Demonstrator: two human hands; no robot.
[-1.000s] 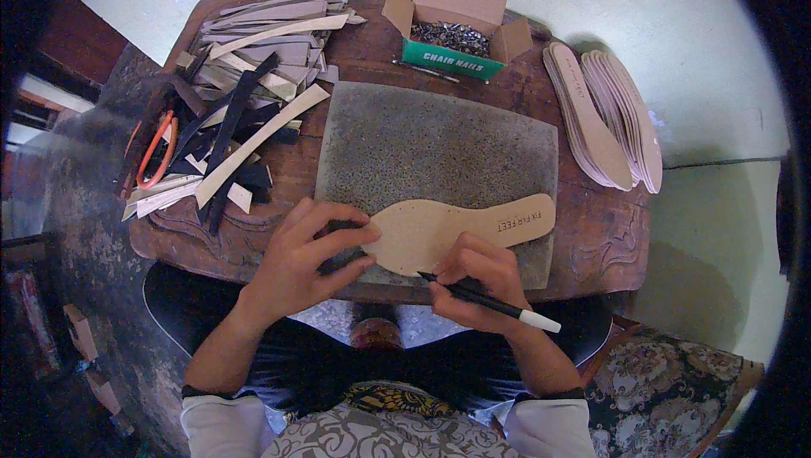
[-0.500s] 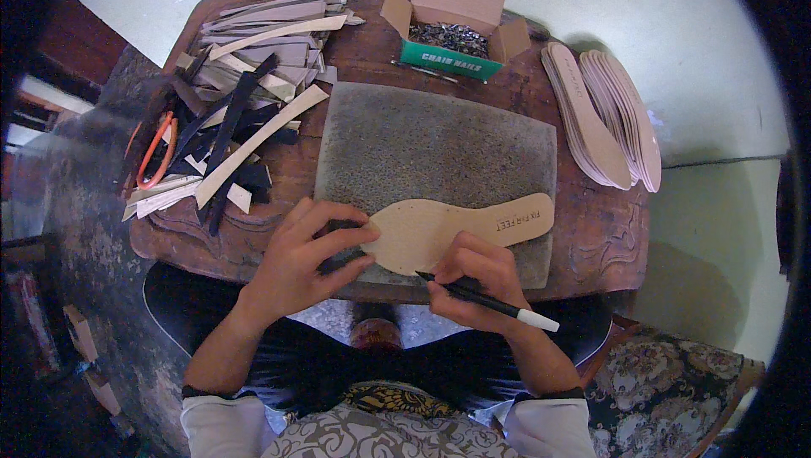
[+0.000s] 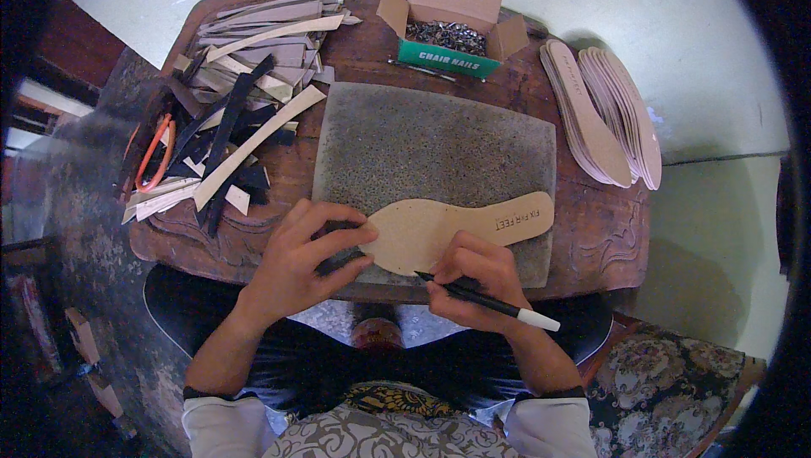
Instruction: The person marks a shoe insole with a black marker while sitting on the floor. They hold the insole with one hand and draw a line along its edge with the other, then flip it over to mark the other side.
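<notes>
A tan shoe insole [image 3: 414, 226] lies flat on the dark, rough mat [image 3: 439, 141], its wide end to the left and printed heel end to the right. Small dark marks run along its edge. My left hand [image 3: 308, 251] grips the rounded left end, fingertips on the edge and thumb just below. In my right hand [image 3: 477, 276] is a black marker pen [image 3: 473, 295] with a white cap on its rear end. The pen's tip touches the insole's near edge or sits right by it.
Leather strips [image 3: 274, 35] and dark scraps [image 3: 228, 120] pile up at left, beside orange-handled scissors [image 3: 155, 154]. An open green box of nails [image 3: 448, 35] stands at the back. Stacked insoles [image 3: 591, 111] lie at right on the carved wooden table [image 3: 604, 242].
Both hands, the pen and the insole hold almost the same place. The whole picture has shifted very slightly.
</notes>
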